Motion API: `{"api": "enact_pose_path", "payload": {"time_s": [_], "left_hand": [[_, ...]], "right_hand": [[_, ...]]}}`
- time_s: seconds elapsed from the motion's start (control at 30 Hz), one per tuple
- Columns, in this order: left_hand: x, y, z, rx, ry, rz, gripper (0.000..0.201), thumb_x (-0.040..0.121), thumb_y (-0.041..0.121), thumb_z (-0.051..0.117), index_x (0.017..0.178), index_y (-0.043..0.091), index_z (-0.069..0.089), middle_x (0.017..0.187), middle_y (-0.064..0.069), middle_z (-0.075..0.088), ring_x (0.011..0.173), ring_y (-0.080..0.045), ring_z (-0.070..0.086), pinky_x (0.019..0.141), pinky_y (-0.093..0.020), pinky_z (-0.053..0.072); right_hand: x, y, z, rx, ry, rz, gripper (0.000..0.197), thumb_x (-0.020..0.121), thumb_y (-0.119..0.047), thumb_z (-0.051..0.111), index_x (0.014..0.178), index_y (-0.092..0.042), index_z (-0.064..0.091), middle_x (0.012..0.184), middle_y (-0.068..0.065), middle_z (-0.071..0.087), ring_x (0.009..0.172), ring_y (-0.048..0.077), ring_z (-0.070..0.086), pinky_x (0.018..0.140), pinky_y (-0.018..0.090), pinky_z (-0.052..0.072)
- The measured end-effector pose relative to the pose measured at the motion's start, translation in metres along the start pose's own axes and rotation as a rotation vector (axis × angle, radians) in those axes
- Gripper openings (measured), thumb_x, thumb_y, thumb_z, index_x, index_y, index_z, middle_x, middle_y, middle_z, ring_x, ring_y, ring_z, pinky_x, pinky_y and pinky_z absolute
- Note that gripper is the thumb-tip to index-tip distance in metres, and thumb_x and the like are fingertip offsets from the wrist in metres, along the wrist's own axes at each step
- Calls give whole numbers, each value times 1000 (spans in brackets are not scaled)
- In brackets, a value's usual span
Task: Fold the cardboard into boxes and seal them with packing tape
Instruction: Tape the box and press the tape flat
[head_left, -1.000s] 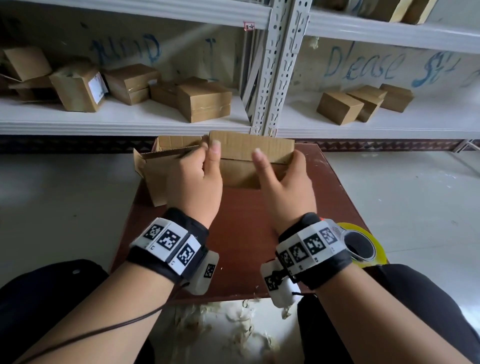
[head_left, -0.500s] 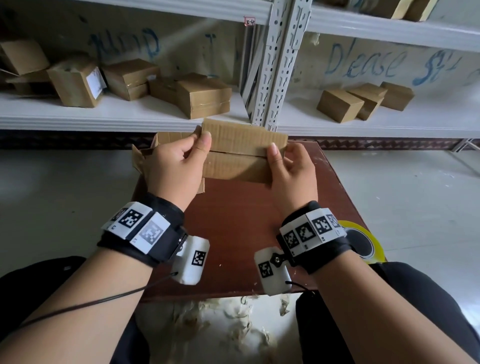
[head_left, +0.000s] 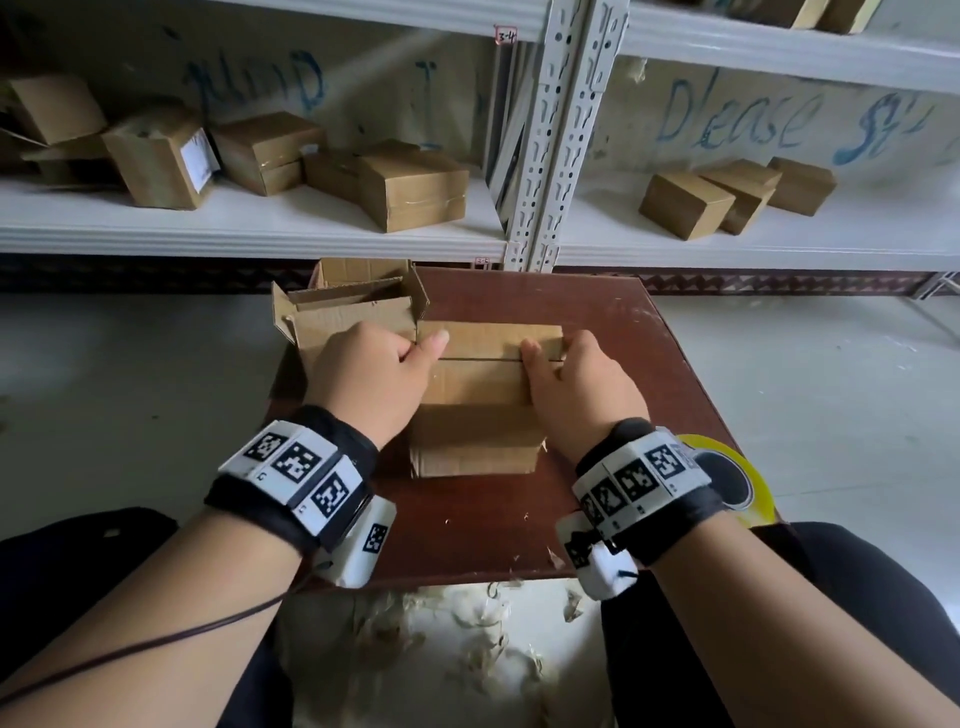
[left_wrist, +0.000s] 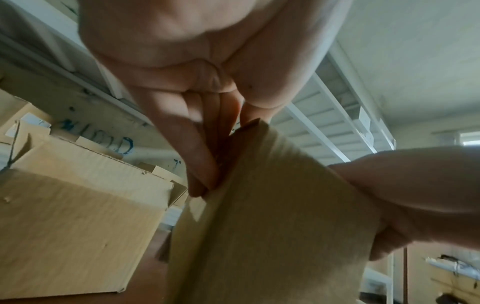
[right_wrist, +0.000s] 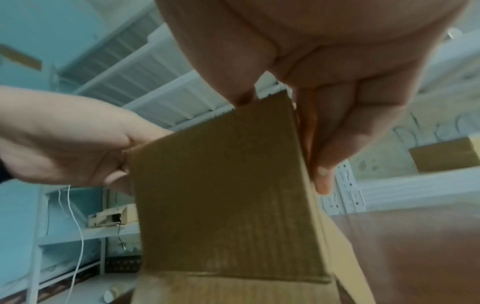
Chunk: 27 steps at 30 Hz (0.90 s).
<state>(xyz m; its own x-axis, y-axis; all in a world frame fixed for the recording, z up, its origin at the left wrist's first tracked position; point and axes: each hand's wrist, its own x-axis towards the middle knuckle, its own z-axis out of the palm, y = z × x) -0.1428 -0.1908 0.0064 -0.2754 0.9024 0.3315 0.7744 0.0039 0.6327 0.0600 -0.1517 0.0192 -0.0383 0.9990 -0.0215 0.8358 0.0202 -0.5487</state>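
A small brown cardboard box (head_left: 478, 389) stands on the dark red table (head_left: 597, 322), its two top flaps meeting in a seam. My left hand (head_left: 410, 358) grips its left end, thumb laid on the top flaps. Gripping the right end is my right hand (head_left: 556, 358), whose thumb presses near the seam. In the left wrist view my fingers (left_wrist: 200, 156) curl against the box (left_wrist: 272, 205) edge. The right wrist view shows the box (right_wrist: 221, 195) side held between both hands. A yellow tape roll (head_left: 753, 483) lies at the table's right edge, partly hidden behind my right wrist.
An open-topped cardboard box (head_left: 353, 301) stands at the table's far left corner, touching the held box. White shelves (head_left: 260, 228) behind carry several folded boxes. Cardboard scraps (head_left: 467, 649) litter the floor by my knees.
The box came down from mid-air at the far end of the table to rest nearer me. Both hands shifted to its ends, thumbs now pressing the closed top flaps.
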Motion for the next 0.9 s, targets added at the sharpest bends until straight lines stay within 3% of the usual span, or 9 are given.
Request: {"api": "enact_pose_path", "payload": {"time_s": [0.07, 0.17, 0.3, 0.37, 0.47, 0.57, 0.67, 0.83, 0.9], "left_hand": [[-1, 1, 1, 76, -16, -26, 75, 101, 51, 56, 40, 12, 34, 38, 0, 33, 44, -26, 42, 50, -34, 32], [-2, 2, 0, 139, -70, -65, 72, 103, 51, 50, 43, 12, 39, 42, -2, 41, 48, -25, 48, 50, -31, 28], [-11, 9, 9, -48, -194, -272, 78, 98, 71, 38, 50, 11, 47, 47, -6, 58, 58, -30, 66, 61, -33, 50], [-11, 6, 18, -201, -258, -444, 87, 86, 89, 33, 62, 10, 60, 58, -5, 66, 67, -29, 71, 70, -34, 54], [-10, 1, 27, -514, -207, -632, 107, 56, 107, 38, 90, 14, 75, 86, -7, 78, 81, -33, 76, 82, -51, 61], [-15, 17, 27, -837, -236, -810, 94, 70, 94, 56, 121, 15, 68, 106, -10, 77, 84, -31, 78, 74, -53, 63], [-21, 36, 29, -1054, -350, -915, 67, 91, 77, 50, 117, 18, 69, 97, -14, 79, 88, -33, 77, 71, -52, 63], [-21, 37, 30, -1176, -324, -972, 60, 91, 70, 54, 122, 20, 66, 107, -17, 77, 96, -35, 74, 63, -50, 63], [-16, 34, 29, -1184, -309, -917, 57, 91, 69, 56, 124, 23, 66, 108, -13, 78, 100, -34, 74, 73, -53, 63]], "right_hand": [[-3, 1, -5, -37, -12, -23, 59, 102, -65, 42, 131, -14, 48, 116, 10, 68, 104, 35, 65, 85, 41, 51], [-7, 1, -5, 56, -19, -37, 50, 103, -56, 51, 127, -13, 43, 103, 7, 63, 91, 32, 61, 78, 39, 49], [-8, 2, 0, 160, 21, -103, 37, 102, -36, 62, 117, -13, 37, 92, 0, 55, 89, 32, 59, 75, 37, 45], [-5, 2, -1, 194, 59, -141, 38, 99, -31, 69, 115, -13, 39, 94, 1, 58, 90, 29, 59, 75, 34, 43], [-1, 3, -10, 341, 163, -182, 44, 89, -35, 79, 122, -17, 55, 101, -7, 66, 96, 17, 65, 83, 35, 53], [2, 3, -16, 529, 209, -229, 48, 86, -37, 82, 127, -20, 63, 113, -11, 71, 104, 6, 67, 94, 35, 57], [-3, -2, -16, 562, 206, -305, 52, 84, -46, 83, 126, -22, 64, 113, -13, 71, 104, 0, 66, 92, 30, 57], [-4, -8, -3, 628, 236, -308, 74, 74, -71, 78, 131, -25, 63, 119, -12, 71, 111, 4, 66, 97, 38, 57], [0, -8, -1, 662, 228, -288, 82, 73, -76, 75, 137, -25, 62, 124, -10, 71, 117, 5, 65, 102, 39, 55]]}}
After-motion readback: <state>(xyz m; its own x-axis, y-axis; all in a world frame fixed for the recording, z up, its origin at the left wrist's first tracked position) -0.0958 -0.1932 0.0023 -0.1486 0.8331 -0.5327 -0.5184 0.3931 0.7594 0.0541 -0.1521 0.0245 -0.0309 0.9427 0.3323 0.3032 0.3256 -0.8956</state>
